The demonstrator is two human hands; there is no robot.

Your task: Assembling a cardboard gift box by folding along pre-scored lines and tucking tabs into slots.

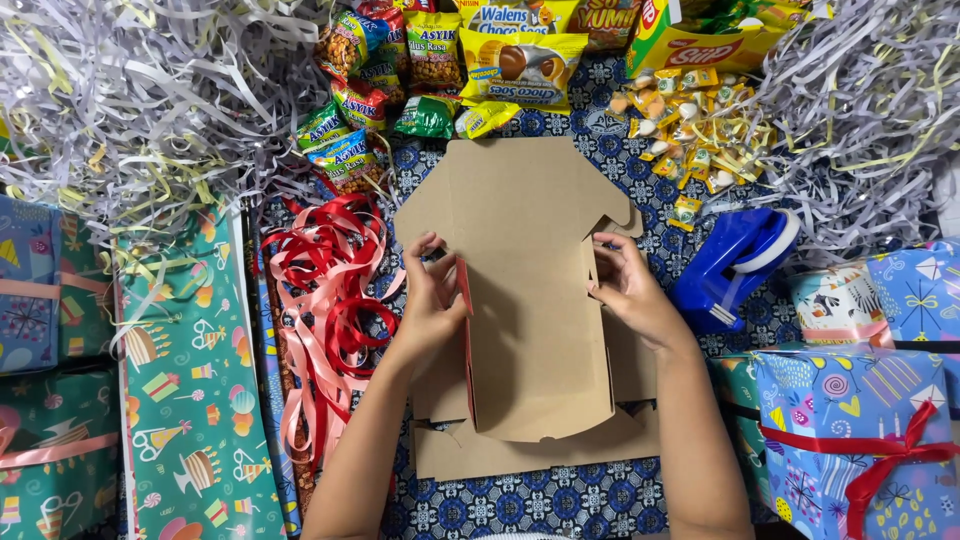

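A flat brown box (pixel 530 300) lay on the bench (pixel 600 500). Its side flaps were pinched by the left hand (pixel 430 300) and right hand (pixel 630 290). Even, simultaneous folding along both creases was judged best.

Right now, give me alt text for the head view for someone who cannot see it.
Two bare hands fold a flat brown cardboard box blank on a blue patterned cloth: the left hand lifts its left flap, the right hand its right flap. Red and pink ribbons, snack packets, a blue tape dispenser and wrapped gifts surround it.
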